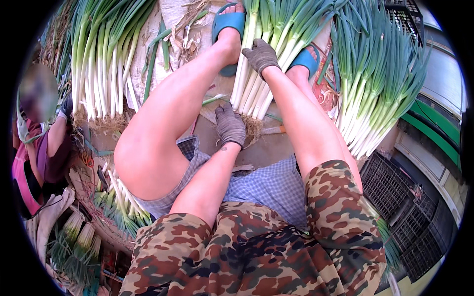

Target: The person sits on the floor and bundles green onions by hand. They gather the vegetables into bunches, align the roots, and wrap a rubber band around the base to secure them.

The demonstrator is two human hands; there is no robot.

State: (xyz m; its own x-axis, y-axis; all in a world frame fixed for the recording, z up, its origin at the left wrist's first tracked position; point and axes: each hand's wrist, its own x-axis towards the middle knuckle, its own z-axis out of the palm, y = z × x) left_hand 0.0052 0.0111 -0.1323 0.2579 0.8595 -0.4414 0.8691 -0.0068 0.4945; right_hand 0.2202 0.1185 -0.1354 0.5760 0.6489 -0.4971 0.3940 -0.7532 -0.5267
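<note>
My right hand [261, 55], in a grey-brown knit glove, grips the white stalks of a bunch of long green onions [255, 87] lying between my feet. Their green leaves point away from me and their roots [251, 125] face me. My left hand [230, 124], gloved the same way, is at the root end of the leftmost stalk, its fingertips against the base. The back of that glove hides what the fingers close on. Beside the roots lies a flat pale tool with an orange end [273, 130], partly covered.
Large heaps of green onions lie at left [105, 74] and right [370, 85]. Black plastic crates [389, 185] stand at lower right. More onions [122, 203] lie behind my left knee. Another person [44, 148] sits at far left. Dry husks [185, 48] litter the ground sheet.
</note>
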